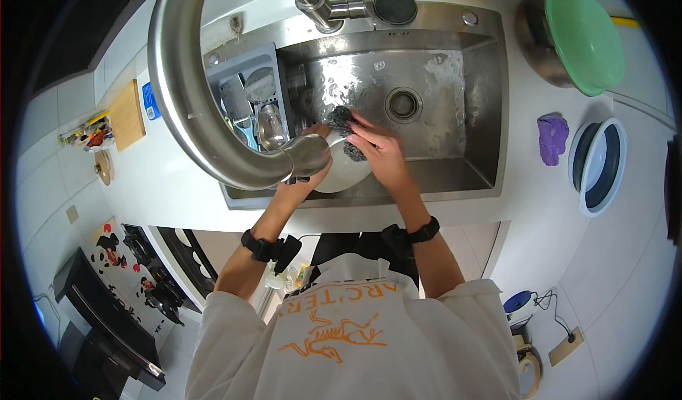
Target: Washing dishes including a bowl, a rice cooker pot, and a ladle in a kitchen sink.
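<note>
Over the steel sink [437, 128], my right hand [383, 155] grips a dark wire scouring pad [340, 120], its fingertips on the rim area of a pale, translucent-looking round dish [341, 176]. A second dark clump, apparently part of the same pad, shows under my right fingers. My left hand [318, 173] holds the dish at its left side; the faucet head [309, 155] hides much of that hand. The dish is partly covered by both hands, so whether it is a plate, bowl or lid cannot be told.
The curved steel faucet [176, 80] arches over the left side. A grey drain basket [277, 64] with utensils sits in the sink's left end. To the right are a green basin [586, 40] inside a metal bowl [533, 37], a purple cloth [553, 139] and a collapsible basin [615, 160].
</note>
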Demonstrator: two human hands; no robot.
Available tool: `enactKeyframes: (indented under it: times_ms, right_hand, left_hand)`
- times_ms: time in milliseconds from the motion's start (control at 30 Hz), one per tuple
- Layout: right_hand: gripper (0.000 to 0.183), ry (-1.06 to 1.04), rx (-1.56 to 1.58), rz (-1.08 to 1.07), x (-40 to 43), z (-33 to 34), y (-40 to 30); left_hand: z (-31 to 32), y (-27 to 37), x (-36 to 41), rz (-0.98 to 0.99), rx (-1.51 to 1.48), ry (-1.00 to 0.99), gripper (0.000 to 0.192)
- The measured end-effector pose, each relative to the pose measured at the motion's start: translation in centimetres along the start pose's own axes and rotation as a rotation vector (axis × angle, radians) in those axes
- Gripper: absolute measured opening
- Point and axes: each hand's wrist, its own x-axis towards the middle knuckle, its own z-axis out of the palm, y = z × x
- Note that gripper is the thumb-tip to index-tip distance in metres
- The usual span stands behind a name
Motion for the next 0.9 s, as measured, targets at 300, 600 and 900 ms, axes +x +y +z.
enactKeyframes:
  times_ms: [300,600,900]
  right_hand:
    - [0.026,-0.013,0.003,0.111,-0.2,-0.9,0.8]
    - [0.026,-0.004,-0.263,-0.153,-0.2,0.2,1.6]
    - [0.025,-0.011,-0.385,-0.279,-0.3,1.4,1.4]
  left_hand:
    - [1.8,-3.3,-4.1,0.081,0.337,-0.189,0.025]
    - [3.1,-1.5,-3.3,0.454,1.394,-0.175,0.018]
    - [3.6,-1.4,-3.6,0.397,1.334,-0.161,0.024]
